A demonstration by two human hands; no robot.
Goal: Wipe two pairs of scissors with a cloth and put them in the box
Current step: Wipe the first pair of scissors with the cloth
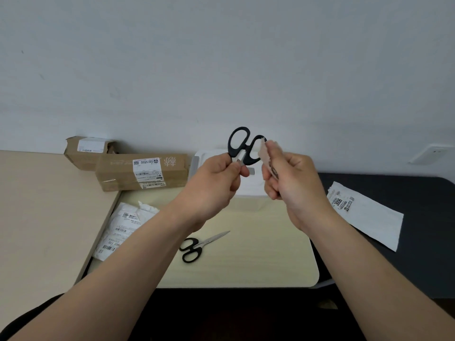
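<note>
We take the white box (250, 188), at the far side of the pale table (270, 254), as our landmark. Raised in front of the box, the left hand (216, 183) has thumb and curled fingers pinched on the blades of the held scissors (242, 146), close to the pivot, so the black handles stand upward. To the right of that, also in front of the box, the right hand (293, 183) has its fingers curled round the cloth (267, 156) and presses it to the right handle loop.

The second scissors (197, 244) lie shut on the table, on the near side of the box and well apart from it.

We judge the wiping of the first pair to be under way. Next, the cloth should reach the blades, so the left hand's pinch must shift off the steel without touching the edges.
</note>
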